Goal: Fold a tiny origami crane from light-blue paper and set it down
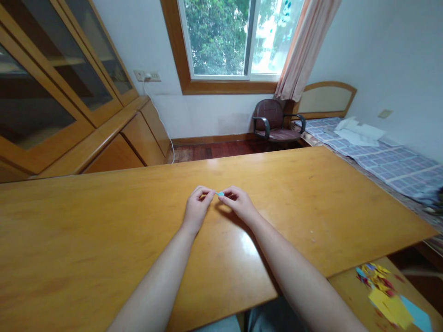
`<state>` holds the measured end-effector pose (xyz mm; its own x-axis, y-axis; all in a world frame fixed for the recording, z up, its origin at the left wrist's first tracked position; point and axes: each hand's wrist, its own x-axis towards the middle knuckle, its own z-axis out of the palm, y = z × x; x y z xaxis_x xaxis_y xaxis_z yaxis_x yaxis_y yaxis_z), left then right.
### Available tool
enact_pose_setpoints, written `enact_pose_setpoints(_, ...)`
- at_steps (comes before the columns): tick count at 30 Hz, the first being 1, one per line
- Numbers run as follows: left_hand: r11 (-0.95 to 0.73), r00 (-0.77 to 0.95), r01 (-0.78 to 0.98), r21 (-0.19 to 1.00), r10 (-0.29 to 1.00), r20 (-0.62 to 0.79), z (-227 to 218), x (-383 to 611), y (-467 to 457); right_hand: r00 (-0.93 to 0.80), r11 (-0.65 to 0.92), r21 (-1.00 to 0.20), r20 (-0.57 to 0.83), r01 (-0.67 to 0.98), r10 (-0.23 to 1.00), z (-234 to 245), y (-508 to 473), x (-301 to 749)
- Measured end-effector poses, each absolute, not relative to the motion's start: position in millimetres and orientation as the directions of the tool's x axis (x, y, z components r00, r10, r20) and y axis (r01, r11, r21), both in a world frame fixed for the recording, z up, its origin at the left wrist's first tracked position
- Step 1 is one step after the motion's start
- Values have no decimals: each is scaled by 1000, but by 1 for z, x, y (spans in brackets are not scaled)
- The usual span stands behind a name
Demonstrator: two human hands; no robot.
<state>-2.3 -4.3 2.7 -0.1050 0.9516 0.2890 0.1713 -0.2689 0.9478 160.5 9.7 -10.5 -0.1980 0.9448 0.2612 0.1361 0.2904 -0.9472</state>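
Note:
A tiny light-blue piece, paper by its look (220, 194), is held a little above the wooden table (131, 240), between my two hands. My right hand (241, 203) pinches its wider part between thumb and fingertips. A thin end of the same blue piece runs left to my left hand (198, 208), whose thumb and forefinger are closed on it. Both hands have their fingertips almost meeting. The exact shape of the blue piece is too small to make out, and the fingers cover part of it.
On a lower surface at the bottom right lie a pile of colourful strips (377, 276), yellow paper (391, 306) and light-blue paper (417, 313). A dark red armchair (272, 121) stands beyond the table, near a bed (391, 154). Glass-fronted cabinets (83, 99) line the left.

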Motion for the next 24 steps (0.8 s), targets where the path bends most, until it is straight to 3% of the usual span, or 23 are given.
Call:
enact_pose_setpoints(12,-300,-61,185,936,947,316,4,-1,-5,-187,210,-976,196,59,963,-9,11,162)
enact_pose_setpoints(24,-352,-35,260,899,927,373,-1,-2,-4,-212,241,-969,224,59,951,-11,11,162)
